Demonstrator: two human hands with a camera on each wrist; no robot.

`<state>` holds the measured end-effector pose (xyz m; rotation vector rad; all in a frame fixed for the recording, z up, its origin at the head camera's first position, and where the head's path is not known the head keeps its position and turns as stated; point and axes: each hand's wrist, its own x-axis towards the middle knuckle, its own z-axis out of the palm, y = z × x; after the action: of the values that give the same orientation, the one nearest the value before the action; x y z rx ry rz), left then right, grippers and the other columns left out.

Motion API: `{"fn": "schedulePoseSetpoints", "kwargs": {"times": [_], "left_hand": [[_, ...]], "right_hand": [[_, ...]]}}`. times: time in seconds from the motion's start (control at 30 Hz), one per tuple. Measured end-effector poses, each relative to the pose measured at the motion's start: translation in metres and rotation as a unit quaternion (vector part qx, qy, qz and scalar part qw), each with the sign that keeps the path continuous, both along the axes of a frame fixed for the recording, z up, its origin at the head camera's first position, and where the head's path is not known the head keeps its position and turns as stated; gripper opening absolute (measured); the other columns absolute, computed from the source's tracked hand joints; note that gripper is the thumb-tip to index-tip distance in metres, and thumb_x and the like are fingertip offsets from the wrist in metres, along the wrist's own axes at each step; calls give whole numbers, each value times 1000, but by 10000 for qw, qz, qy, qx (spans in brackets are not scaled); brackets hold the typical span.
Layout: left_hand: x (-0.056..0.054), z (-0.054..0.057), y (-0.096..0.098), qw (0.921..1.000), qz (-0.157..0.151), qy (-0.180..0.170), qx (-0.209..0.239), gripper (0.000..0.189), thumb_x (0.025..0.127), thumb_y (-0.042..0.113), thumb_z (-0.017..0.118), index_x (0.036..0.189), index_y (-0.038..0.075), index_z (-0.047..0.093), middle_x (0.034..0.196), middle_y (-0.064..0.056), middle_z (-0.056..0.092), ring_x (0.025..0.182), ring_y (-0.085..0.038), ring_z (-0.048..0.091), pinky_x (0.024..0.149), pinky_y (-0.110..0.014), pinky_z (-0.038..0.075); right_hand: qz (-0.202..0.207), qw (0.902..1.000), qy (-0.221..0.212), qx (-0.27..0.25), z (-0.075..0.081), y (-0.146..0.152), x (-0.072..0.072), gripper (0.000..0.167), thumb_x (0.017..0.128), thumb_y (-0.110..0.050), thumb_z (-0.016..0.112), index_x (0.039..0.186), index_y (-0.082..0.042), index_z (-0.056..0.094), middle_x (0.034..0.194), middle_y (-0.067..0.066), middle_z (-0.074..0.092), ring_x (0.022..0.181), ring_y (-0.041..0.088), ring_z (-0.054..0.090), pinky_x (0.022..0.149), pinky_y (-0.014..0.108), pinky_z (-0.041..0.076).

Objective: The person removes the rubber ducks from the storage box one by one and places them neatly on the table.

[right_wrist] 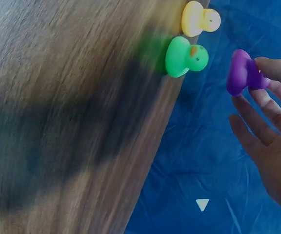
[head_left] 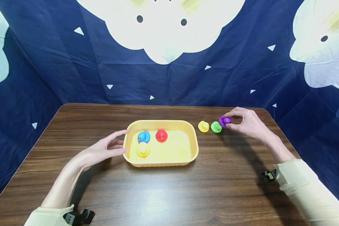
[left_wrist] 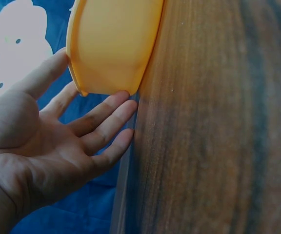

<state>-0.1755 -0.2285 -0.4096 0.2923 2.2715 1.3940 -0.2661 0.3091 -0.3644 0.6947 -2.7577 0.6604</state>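
Purple duck (head_left: 223, 121): smooth, rounded body; positioned right of the tray (head_left: 178, 152), pinched in the right grip (head_left: 249, 123). Left grip (head_left: 101, 150): fingers apart, touching the tray's left end. Green duck (head_left: 216, 127) and yellow duck (head_left: 203, 126) stand between; blue duck (head_left: 143, 137), red duck (head_left: 161, 135) and second yellow duck (head_left: 143, 150) occupy the tray.

**Outstretched on both sides, pinching at three o'clock**

Holds left forearm (head_left: 63, 183) in from eight o'clock, aiming left hand (head_left: 100, 151) toward two o'clock with fingers (left_wrist: 100, 112) splayed and slightly bent, left thumb (left_wrist: 48, 74) set apart. Holds right forearm (head_left: 282, 152) in from four o'clock, aiming right hand (head_left: 250, 124) toward ten o'clock, pinching with right thumb (right_wrist: 277, 69), little finger (right_wrist: 248, 134) free.
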Motion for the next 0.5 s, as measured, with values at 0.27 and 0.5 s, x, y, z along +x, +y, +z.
{"fn": "schedulePoseSetpoints", "kwargs": {"times": [0.27,0.5], "left_hand": [[-1,-2,-2,10000,14,-24,24,71,102,32,65,162,24,27,154,-23,48,144,-40,47,111,-50,47],[-1,-1,-2,10000,1,-29,-1,71,102,33,65,162,24,27,154,-23,48,144,-40,47,111,-51,46]], "right_hand": [[-189,9997,-122,44,-7,9,-4,31,79,-12,88,108,-17,80,101,-2,76,99,19,66,86,31,47],[-287,9991,-322,22,-12,17,-5,30,80,-12,86,110,-17,79,106,1,77,104,22,67,89,30,45]]}}
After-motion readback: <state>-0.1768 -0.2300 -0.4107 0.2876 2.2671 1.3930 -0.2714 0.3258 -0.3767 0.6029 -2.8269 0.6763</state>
